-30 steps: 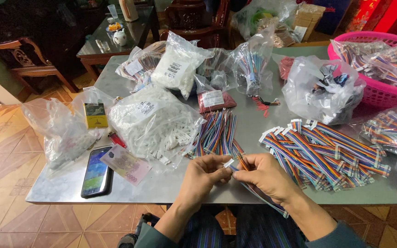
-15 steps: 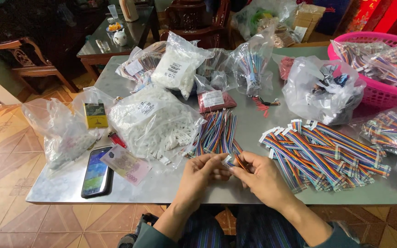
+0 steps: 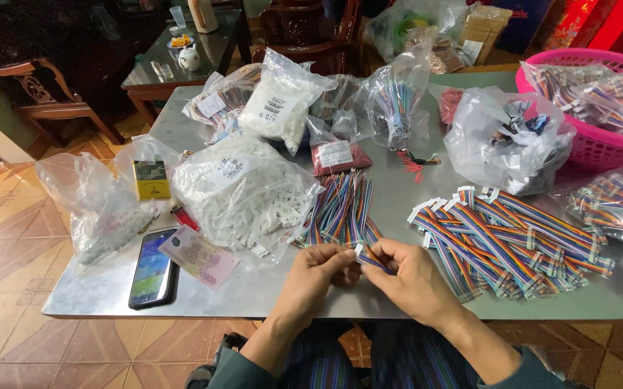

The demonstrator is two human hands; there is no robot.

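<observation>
Both hands meet at the near edge of a grey metal table (image 3: 254,288). My left hand (image 3: 316,277) and my right hand (image 3: 411,281) pinch the same short multicoloured ribbon cable (image 3: 370,258), which has a small white connector at the end between my fingertips. Just beyond my hands lies a loose bundle of similar rainbow cables (image 3: 341,209). To the right a bigger heap of finished cables with white connectors (image 3: 502,238) is spread on the table. A clear bag full of small white connectors (image 3: 243,194) sits left of the bundle.
A phone (image 3: 153,268), a banknote (image 3: 197,257), a red lighter (image 3: 185,216) and a yellow packet (image 3: 151,179) lie at the left. Several clear bags of parts crowd the far side. A pink basket (image 3: 599,148) with bagged cables stands far right. Wooden chairs and a glass table stand behind.
My hands have drawn closer together over the cable, and the right hand has turned slightly inward. Everything on the table stays where it was.
</observation>
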